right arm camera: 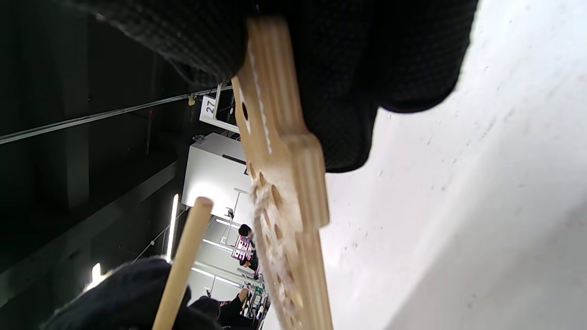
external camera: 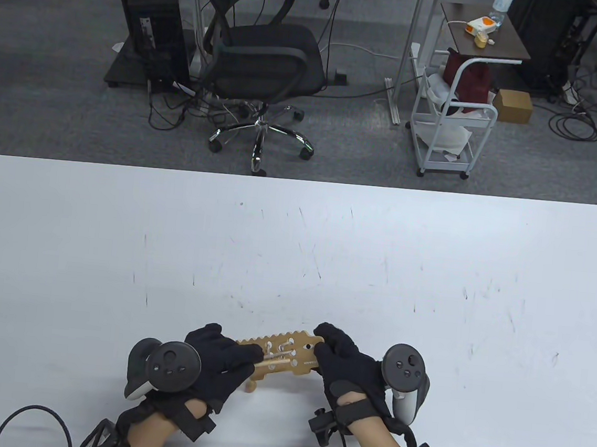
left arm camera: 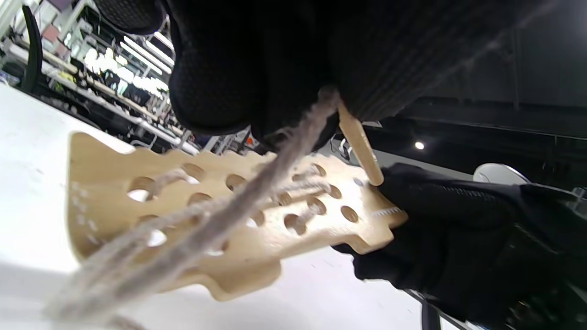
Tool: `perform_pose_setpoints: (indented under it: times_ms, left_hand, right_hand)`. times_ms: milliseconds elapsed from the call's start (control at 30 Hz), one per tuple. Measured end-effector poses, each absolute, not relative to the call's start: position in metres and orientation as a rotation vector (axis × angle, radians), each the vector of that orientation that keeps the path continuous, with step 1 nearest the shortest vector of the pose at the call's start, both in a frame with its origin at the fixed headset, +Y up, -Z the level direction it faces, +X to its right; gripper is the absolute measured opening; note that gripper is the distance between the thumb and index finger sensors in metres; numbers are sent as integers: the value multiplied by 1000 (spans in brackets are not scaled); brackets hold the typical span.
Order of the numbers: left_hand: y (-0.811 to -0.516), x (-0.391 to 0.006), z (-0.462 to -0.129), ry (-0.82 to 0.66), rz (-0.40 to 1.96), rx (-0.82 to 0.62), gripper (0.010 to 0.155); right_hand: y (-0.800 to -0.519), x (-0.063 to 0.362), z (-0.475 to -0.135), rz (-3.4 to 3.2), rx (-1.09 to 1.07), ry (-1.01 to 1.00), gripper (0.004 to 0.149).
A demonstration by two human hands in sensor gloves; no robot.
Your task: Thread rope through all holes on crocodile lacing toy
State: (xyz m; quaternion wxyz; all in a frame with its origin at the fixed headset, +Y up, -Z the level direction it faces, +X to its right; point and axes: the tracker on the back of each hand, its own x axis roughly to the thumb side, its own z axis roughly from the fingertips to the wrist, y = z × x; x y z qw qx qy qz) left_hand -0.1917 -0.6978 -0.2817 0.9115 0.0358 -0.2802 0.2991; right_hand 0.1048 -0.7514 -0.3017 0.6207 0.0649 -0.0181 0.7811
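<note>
The wooden crocodile board [external camera: 294,354] is held tilted just above the white table [external camera: 296,244] near its front edge. Pale rope [external camera: 277,357] crosses several of its holes; in the left wrist view the rope [left arm camera: 275,169] runs taut from the board [left arm camera: 257,256] up to my fingers. My left hand [external camera: 251,358] pinches the wooden needle [left arm camera: 362,146] at the rope's end, its tip near a hole close to the head. My right hand [external camera: 326,345] grips the board's head end [right arm camera: 302,183]. The needle [right arm camera: 183,261] stands beside the board's face there.
Beyond the table's far edge stand a black office chair [external camera: 262,56], a computer tower [external camera: 154,25] and a white cart [external camera: 451,117]. A black cable [external camera: 32,414] loops on the table at the bottom left.
</note>
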Motion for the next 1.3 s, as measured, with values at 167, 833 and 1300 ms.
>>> perform_pose_setpoints:
  times_ms: [167, 833, 1300]
  left_hand:
    - [-698, -187, -280, -584, 587, 42, 41]
    - [-705, -186, -281, -594, 742, 23, 47]
    - [-719, -181, -286, -516, 627, -29, 84]
  right_hand:
    - [-749, 101, -299, 1807, 175, -41, 53]
    - [-742, 90, -292, 1848, 244, -60, 54]
    - [-739, 81, -286, 1830, 314, -50, 55]
